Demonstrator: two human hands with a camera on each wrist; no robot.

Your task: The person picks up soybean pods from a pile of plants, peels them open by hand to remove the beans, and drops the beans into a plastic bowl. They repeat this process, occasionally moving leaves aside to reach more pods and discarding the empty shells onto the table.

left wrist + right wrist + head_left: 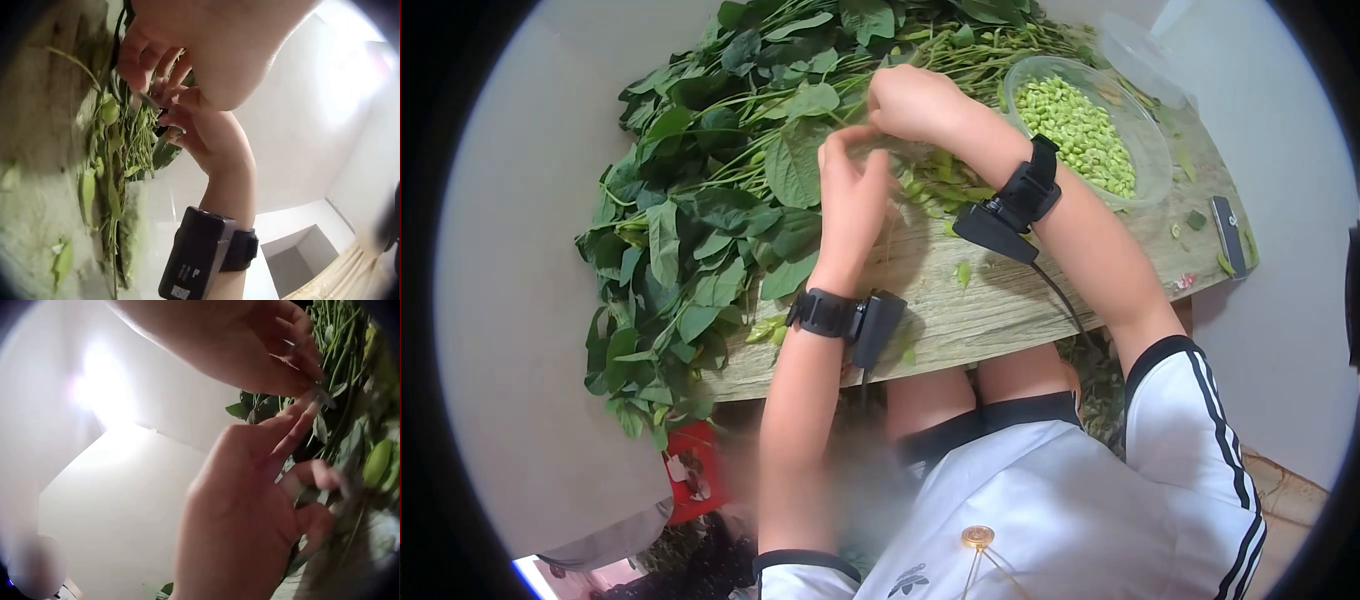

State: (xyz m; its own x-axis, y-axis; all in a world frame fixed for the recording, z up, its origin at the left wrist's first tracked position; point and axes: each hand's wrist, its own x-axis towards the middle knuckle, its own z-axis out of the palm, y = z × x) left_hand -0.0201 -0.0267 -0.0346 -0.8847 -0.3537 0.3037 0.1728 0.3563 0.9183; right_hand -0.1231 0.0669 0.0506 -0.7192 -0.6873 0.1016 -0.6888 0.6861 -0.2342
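Over the near side of a pile of leafy bean plants [720,215], both hands meet at their fingertips. My left hand [855,205] comes up from below, its fingers extended and spread apart. Bent at the wrist, my right hand [915,105] reaches in from the right with its fingers curled toward the left fingertips. In the right wrist view, the right hand [250,347] touches the extended fingers of the left hand [240,494]. I cannot tell whether something small is pinched there. A green pod [377,464] lies close to the left fingers.
A clear plastic bowl [1165,180] of shelled green beans [1080,135] stands right of my right forearm. A dark flat object [1228,235] lies at the wooden table's [1010,305] right edge. Loose pods and scraps [962,273] dot the tabletop. Below left is a red object [692,470].
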